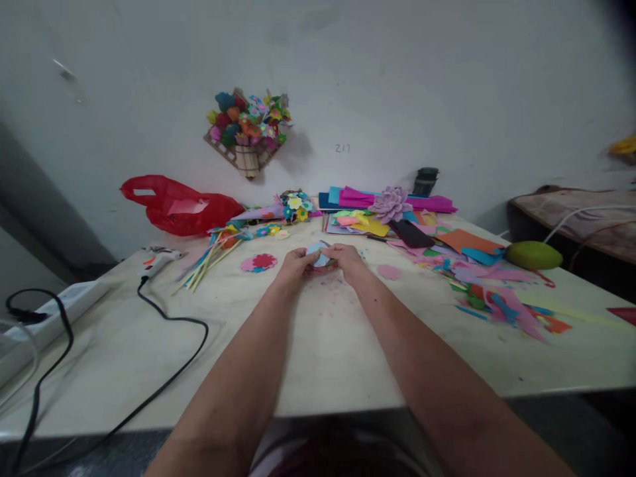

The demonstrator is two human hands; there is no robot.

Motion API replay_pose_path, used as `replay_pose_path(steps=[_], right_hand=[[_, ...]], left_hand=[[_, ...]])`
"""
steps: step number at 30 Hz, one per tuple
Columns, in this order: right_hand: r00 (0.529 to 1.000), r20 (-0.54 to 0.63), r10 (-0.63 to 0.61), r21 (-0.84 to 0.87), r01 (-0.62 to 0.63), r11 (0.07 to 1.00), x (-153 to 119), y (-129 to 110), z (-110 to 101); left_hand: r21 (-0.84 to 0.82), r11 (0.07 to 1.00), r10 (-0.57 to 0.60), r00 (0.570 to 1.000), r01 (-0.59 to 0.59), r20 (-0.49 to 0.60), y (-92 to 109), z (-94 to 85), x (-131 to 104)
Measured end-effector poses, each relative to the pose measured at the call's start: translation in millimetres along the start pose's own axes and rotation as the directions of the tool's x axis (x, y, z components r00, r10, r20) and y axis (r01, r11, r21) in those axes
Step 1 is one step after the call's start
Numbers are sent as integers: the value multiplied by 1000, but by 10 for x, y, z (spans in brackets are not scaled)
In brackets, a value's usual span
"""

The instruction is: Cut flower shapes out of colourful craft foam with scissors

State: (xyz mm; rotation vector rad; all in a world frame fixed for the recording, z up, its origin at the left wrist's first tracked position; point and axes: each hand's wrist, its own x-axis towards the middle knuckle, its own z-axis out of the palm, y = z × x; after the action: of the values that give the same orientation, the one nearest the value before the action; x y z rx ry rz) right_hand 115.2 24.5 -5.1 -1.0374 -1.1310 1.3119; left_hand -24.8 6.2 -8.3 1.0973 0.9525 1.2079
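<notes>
Near the middle of the table, my left hand (295, 263) and my right hand (345, 258) pinch a light blue paper piece (318, 253) between them, one at each side. A bit of pink or red shows beneath it, too small to make out. Small paper scraps lie on the table just below the hands. Left of my left hand are flower-shaped cutouts (263, 262) in red, pink and blue. To the right of my right hand rests a pink round cutout (388, 272).
A glue gun (161, 261) with a black cord and a power strip (54, 318) are at the left. A red bag (186, 211) stands behind. Coloured paper scraps (517, 308), a dark phone-like object (411, 234) and a green fruit (534, 255) lie right on the white table (342, 371).
</notes>
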Motion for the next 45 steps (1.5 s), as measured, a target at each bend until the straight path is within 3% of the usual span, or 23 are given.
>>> replay_pose_path(steps=[8, 13, 15, 18, 21, 24, 37, 45], right_hand=[[1000, 30, -4, -110, 8, 994, 5, 22, -18], [993, -44, -107, -327, 87, 941, 43, -36, -109], [973, -127, -193, -556, 91, 826, 59, -73, -173], [943, -188, -273, -879, -38, 476, 52, -120, -247], [964, -148, -222, -978, -108, 181, 20, -130, -265], [978, -89, -191, -996, -84, 34, -2, -106, -255], [989, -53, -139, -996, -63, -68, 42, -49, -300], [992, 9, -127, -993, -6, -120, 44, -123, -308]], left_hand=[[50, 998, -56, 990, 50, 127, 6, -47, 7], [54, 999, -1, 999, -1, 42, 3, -40, 11], [67, 998, 15, 1000, -14, -9, 2, -41, 19], [85, 996, 41, 997, -36, -59, 1, -47, 30], [76, 996, 52, 995, -45, -90, -3, -56, 35], [63, 997, 59, 993, -53, -98, -16, -69, 40], [-83, 989, 103, 977, -120, -189, -139, -144, 169], [-158, 979, 86, 968, -126, -237, -103, -127, 143]])
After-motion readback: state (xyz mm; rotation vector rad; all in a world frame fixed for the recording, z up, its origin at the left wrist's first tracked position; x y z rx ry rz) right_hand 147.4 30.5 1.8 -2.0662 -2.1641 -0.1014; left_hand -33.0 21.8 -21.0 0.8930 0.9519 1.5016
